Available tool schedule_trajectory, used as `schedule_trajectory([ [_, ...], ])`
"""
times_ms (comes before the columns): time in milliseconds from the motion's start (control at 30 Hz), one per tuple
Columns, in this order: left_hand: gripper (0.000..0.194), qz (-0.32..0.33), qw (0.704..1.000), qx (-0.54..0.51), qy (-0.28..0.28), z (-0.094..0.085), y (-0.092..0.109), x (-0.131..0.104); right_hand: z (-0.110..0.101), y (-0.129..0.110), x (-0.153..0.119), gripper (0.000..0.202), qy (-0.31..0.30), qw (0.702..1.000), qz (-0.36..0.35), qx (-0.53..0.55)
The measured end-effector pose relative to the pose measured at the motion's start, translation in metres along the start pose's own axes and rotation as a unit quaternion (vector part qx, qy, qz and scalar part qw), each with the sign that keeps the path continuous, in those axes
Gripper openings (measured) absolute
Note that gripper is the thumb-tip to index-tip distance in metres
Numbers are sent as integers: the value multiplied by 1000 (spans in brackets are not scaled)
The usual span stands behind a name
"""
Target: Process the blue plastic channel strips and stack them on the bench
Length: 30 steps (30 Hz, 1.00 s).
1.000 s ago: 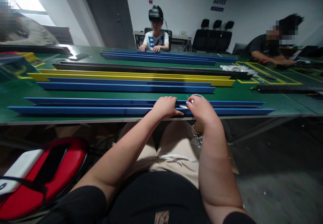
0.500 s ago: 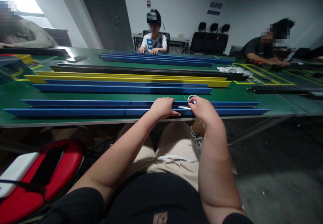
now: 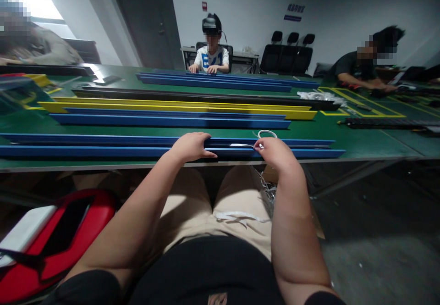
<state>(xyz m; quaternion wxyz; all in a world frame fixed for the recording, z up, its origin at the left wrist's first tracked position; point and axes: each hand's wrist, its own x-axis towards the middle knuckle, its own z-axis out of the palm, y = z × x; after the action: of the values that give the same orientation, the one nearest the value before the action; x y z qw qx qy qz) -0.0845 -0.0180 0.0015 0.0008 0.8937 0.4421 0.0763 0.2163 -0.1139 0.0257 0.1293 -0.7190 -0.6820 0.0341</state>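
Blue rail (image 3: 85,151) is lying lengthwise beneath both hands, along the near edge of the green table (image 3: 364,142), running out past each hand. The left hand (image 3: 189,147) is holding it in a partly open grasp, thumb on the near side and fingers reaching over to the far side. The right hand (image 3: 275,150) is pinching a white strip (image 3: 240,145) between closed fingertips, its free end pointing towards the left hand over the rail's channel. A white loop (image 3: 267,131) is showing just beyond the right hand; whether it is joining the strip is unclear.

Good handling here is probably depending on the left hand bracing the rail squarely, without squeezing its walls inward, while the right is keeping the strip flat, untwisted and lined up with the channel. Too loose a pinch would be letting the strip wander; too hard a pull could be kinking it.
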Motion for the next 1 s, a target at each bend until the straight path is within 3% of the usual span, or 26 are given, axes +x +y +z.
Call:
schedule_trajectory([
  [133,88,-12,1000,-4,0,-3,-13,-8,-9,-3,-3,25,67,997,-3,26],
  [267,83,-10,1000,9,-13,-6,-7,-7,-16,-6,-6,34,142,988,16,60],
  [400,73,3,999,44,-20,-4,17,1,-15,-10,-5,28,244,965,7,101],
  [533,66,16,998,60,0,3,58,16,-10,-17,-1,23,308,941,2,142],
  [667,65,33,999,38,1,6,99,38,-5,-21,0,17,283,933,23,221],
  [767,66,42,999,24,-11,6,118,52,-3,-18,0,9,231,929,50,286],
  [867,68,47,999,19,-10,7,122,57,-3,-14,1,6,166,932,60,316],
  [1000,67,66,997,11,24,11,116,53,-3,-8,3,12,126,955,29,268],
])
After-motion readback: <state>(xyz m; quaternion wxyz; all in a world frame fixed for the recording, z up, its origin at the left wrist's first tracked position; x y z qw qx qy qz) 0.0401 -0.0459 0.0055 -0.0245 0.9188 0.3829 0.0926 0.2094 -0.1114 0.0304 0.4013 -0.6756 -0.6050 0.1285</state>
